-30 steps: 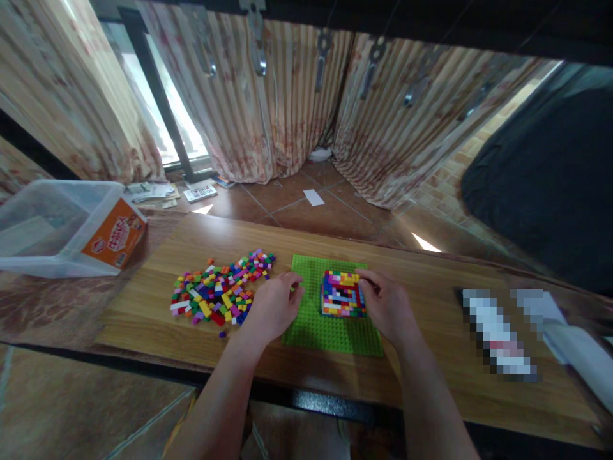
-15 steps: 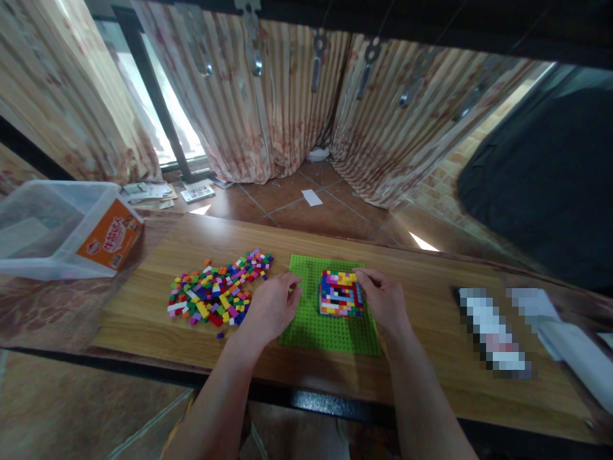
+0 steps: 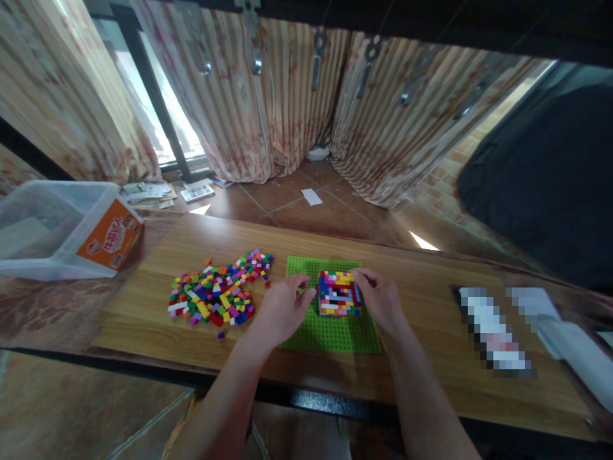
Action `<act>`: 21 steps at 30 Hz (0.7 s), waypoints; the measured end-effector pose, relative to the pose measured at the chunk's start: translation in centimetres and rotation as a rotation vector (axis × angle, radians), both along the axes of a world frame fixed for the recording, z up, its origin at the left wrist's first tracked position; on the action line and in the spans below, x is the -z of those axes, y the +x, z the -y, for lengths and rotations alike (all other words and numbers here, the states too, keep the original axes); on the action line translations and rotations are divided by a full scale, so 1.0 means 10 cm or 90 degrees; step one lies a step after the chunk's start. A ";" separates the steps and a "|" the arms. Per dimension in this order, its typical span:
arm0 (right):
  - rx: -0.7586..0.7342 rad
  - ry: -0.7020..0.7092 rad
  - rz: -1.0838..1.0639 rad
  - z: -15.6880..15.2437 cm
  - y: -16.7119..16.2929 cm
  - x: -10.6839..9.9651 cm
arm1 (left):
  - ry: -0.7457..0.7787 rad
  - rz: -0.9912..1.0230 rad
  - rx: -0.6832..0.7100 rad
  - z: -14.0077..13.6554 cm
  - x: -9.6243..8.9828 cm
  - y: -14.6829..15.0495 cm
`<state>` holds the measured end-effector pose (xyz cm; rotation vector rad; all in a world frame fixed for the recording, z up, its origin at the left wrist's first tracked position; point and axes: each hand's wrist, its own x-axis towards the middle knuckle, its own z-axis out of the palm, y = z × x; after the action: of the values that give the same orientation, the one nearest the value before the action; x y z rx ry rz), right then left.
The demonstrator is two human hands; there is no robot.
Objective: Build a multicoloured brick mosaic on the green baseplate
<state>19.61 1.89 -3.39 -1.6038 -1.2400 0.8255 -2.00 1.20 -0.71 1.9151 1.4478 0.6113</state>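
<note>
**Left hand (image 3: 283,309) shifted right, nearer the brick structure (image 3: 339,306)**

At the left edge of the frame stood a clear plastic box (image 3: 108,237). Left of centre, loose bricks (image 3: 213,297) lay heaped on the table (image 3: 431,332). Beside them the left hand hung over the green baseplate (image 3: 335,337), its fingers curled with a narrow gap; whether they held a brick I could not tell. The structure sat on the baseplate, just right of centre. The right hand's fingers were bent close at its upper right corner, their grip unclear. The step in hand looked like fitting or straightening bricks; the next move seemed to call for careful fingertip placing.
</note>
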 end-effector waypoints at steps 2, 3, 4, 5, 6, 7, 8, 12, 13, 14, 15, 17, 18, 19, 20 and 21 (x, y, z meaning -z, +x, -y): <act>-0.006 0.012 0.027 0.01 0.00 -0.01 | -0.020 0.050 0.014 0.03 0.00 0.05; -0.006 0.016 0.036 0.02 -0.01 -0.01 | -0.027 0.067 0.023 0.04 0.00 0.08; -0.006 0.018 0.046 0.02 -0.02 -0.02 | -0.031 0.077 0.029 0.06 0.00 0.10; -0.006 0.018 0.056 0.03 -0.02 -0.02 | -0.032 0.080 0.034 0.07 0.00 0.12; -0.007 0.018 0.064 0.04 -0.03 -0.02 | -0.031 0.078 0.035 0.08 0.00 0.14; -0.009 0.016 0.067 0.05 -0.03 -0.03 | -0.029 0.075 0.036 0.09 0.00 0.15; -0.008 0.012 0.063 0.05 -0.03 -0.03 | -0.027 0.073 0.037 0.09 0.00 0.16; 0.003 -0.005 0.027 0.09 -0.05 -0.04 | -0.024 0.080 0.047 0.09 0.01 0.17; 0.004 -0.005 0.033 0.09 -0.05 -0.05 | -0.025 0.081 0.049 0.08 0.01 0.17; 0.002 -0.003 0.043 0.10 -0.05 -0.05 | -0.026 0.082 0.051 0.08 0.02 0.17; 0.000 -0.001 0.054 0.10 -0.06 -0.06 | -0.026 0.082 0.052 0.07 0.03 0.17; -0.006 0.001 0.066 0.10 -0.04 -0.05 | -0.021 0.082 0.050 0.06 0.04 0.16; -0.009 0.000 0.063 0.10 -0.03 -0.04 | -0.017 0.080 0.049 0.06 0.05 0.16; -0.010 -0.003 0.057 0.10 -0.01 -0.03 | -0.013 0.079 0.049 0.06 0.05 0.16; -0.005 -0.005 0.051 0.10 0.01 -0.02 | -0.011 0.079 0.051 0.06 0.05 0.15; 0.005 -0.007 0.049 0.10 0.02 -0.02 | -0.011 0.079 0.057 0.06 0.05 0.14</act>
<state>19.84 0.85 -3.21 -1.6627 -1.2844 0.7730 -0.64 0.58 -1.19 1.8827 1.2785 0.6609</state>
